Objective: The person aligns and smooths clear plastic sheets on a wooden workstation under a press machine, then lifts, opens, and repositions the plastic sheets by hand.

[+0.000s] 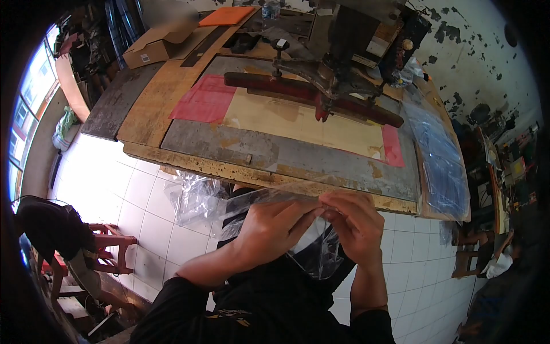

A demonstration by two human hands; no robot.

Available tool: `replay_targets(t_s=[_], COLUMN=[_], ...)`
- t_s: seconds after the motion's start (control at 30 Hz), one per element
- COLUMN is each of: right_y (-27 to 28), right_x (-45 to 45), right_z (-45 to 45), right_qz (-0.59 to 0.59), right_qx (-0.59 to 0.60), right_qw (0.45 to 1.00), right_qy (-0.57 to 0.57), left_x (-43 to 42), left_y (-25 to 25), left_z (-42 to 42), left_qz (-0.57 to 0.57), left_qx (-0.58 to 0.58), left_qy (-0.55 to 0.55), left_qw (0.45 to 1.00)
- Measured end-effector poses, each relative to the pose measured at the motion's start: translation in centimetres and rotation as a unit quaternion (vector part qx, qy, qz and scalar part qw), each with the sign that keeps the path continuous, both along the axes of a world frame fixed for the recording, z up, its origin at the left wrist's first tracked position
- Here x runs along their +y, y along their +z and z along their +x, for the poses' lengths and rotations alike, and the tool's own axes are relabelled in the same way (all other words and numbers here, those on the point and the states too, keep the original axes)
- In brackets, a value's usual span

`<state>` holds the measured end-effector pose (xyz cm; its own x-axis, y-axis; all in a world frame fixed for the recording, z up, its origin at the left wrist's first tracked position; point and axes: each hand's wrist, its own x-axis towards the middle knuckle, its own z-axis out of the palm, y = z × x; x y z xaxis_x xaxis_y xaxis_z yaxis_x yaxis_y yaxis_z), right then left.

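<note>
Just in front of the table edge, my left hand (272, 228) and my right hand (356, 223) are close together, fingertips almost meeting. Both are closed in a pinch on a clear plastic sheet (316, 255), which hangs down in front of my dark clothes and spreads out to the left. Beyond the hands lies a grey metal plate (215, 146) on the wooden table. It carries a pale yellow sheet (272, 112) with pink pieces (201, 102) at its ends. Over this stretches the red bar (275, 85) of a press. Folds hide the sheet's full outline.
Stacked clear bluish plastic sheets (436, 157) lie on the table's right side. A cardboard box (154, 53) and an orange folder (227, 16) sit at the back left. A red stool (117, 246) stands on the tiled floor. Crumpled clear plastic (195, 199) hangs below the table edge.
</note>
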<state>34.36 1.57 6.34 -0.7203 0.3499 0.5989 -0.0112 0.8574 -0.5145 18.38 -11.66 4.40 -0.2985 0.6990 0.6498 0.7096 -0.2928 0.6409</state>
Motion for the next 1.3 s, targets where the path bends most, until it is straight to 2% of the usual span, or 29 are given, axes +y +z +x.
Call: replay_targets(t_s=[0.2, 0.27, 0.37, 0.43, 0.57, 0.63, 0.77, 0.83, 1.0, 1.07, 1.23, 1.3], right_y=[-0.2, -0.4, -0.1, 0.5, 1.0, 1.1, 1.6, 1.6, 2.2, 1.9, 1.3, 1.2], right_x=[-0.1, -0.1, 0.0, 0.5, 1.5, 1.7, 2.1, 2.4, 2.8, 3.2, 3.8, 3.9], right_z=[-0.1, 0.0, 0.2, 0.7, 1.3, 1.5, 1.6, 1.7, 1.9, 1.9, 1.7, 1.7], right_qz=[0.019, -0.034, -0.039, -0.032, -0.04, -0.044, -0.047, -0.047, -0.077, -0.034, -0.027, -0.023], right_qx=[0.024, 0.048, 0.066, 0.068, 0.081, 0.078, 0.076, 0.064, 0.042, 0.048, 0.046, 0.04], right_qw=[0.999, 0.998, 0.995, 0.995, 0.992, 0.992, 0.991, 0.992, 0.991, 0.994, 0.995, 0.995], right_qy=[-0.022, -0.031, -0.063, -0.073, -0.087, -0.089, -0.097, -0.098, -0.102, -0.088, -0.09, -0.091], left_x=[0.6, 0.6, 0.2, -0.2, -1.1, -1.5, -0.6, -0.4, -0.3, -0.4, -0.7, -0.4], left_y=[-0.3, -0.3, 0.2, 0.4, -0.8, -0.6, -0.9, -3.1, -1.6, -1.3, -0.8, -0.9], left_z=[-0.1, -0.1, 0.1, 0.3, -1.2, -1.2, -2.2, -2.9, -4.1, -4.3, -4.9, -5.0], left_qz=[0.018, 0.034, 0.022, -0.025, -0.045, -0.043, -0.023, -0.069, -0.05, -0.057, -0.103, -0.089], left_qx=[0.054, 0.063, 0.058, 0.108, 0.199, 0.243, 0.254, 0.166, 0.189, 0.197, 0.238, 0.242], left_qy=[0.02, 0.024, 0.026, 0.112, 0.149, 0.212, 0.198, 0.073, 0.042, 0.034, 0.036, 0.04], left_qw=[0.998, 0.997, 0.998, 0.987, 0.967, 0.946, 0.946, 0.981, 0.98, 0.978, 0.965, 0.965])
